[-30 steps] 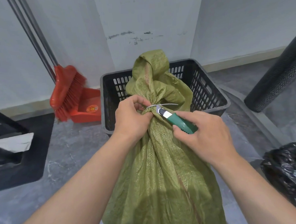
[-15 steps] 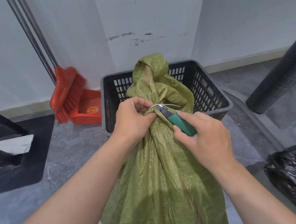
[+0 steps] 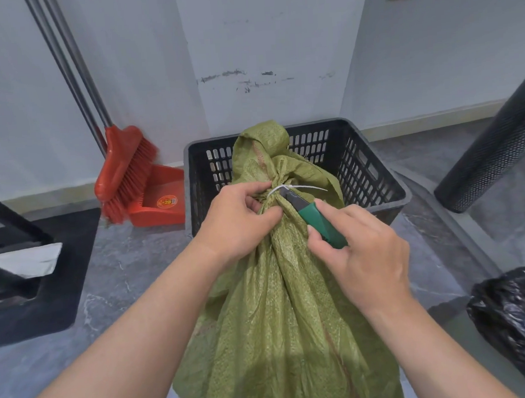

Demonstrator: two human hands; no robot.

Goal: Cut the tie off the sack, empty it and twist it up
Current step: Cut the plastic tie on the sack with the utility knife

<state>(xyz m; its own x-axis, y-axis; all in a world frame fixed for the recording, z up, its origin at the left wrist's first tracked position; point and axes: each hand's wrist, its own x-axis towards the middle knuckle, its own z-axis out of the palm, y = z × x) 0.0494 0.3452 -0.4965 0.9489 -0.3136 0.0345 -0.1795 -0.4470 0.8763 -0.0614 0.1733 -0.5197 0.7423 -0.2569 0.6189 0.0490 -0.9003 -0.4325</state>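
A full green woven sack stands upright on the floor in front of me. A white zip tie cinches its neck, with the tail sticking out to the right. My left hand grips the gathered neck just below the tie. My right hand holds a green-handled utility knife. Its blade tip lies against the tie.
A black slotted plastic crate sits right behind the sack. A red broom and red dustpan lean at the wall on the left. A black bin bag is at lower right, a black mesh post at right, a dark frame at left.
The view has tilted up slightly. The knife blade has slid a little further under the tie; both hands keep their hold on the sack neck and knife.
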